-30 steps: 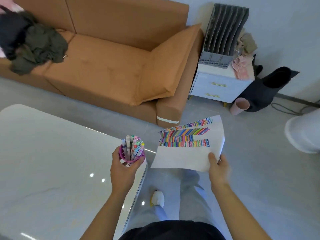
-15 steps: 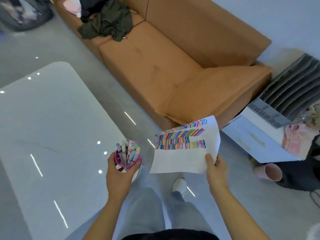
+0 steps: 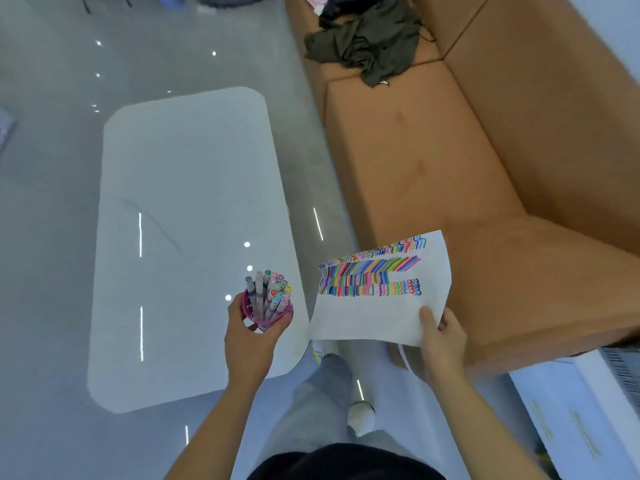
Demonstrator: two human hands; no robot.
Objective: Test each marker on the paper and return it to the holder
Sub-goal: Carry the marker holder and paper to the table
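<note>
My left hand [image 3: 248, 336] grips a pink holder [image 3: 284, 311] from below, held in the air over the near right corner of the white table [image 3: 180, 209]. Several capped markers [image 3: 268, 292] stand upright in the holder. My right hand [image 3: 441, 336] pinches the lower right corner of a white paper [image 3: 367, 317], thumb on top. Rows of coloured marker strokes [image 3: 370, 277] cover the paper's upper half. The paper hangs in the air between the table and the sofa.
An orange sofa [image 3: 467, 174] runs along the right, with dark clothes [image 3: 367, 39] heaped at its far end. A white drawer unit [image 3: 568, 417] stands at the lower right. My legs and a white shoe [image 3: 360, 415] are below, on the grey floor.
The view has swung left, so the whole table now shows and the sofa sits to the right. Both hands keep their hold on the holder and the paper.
</note>
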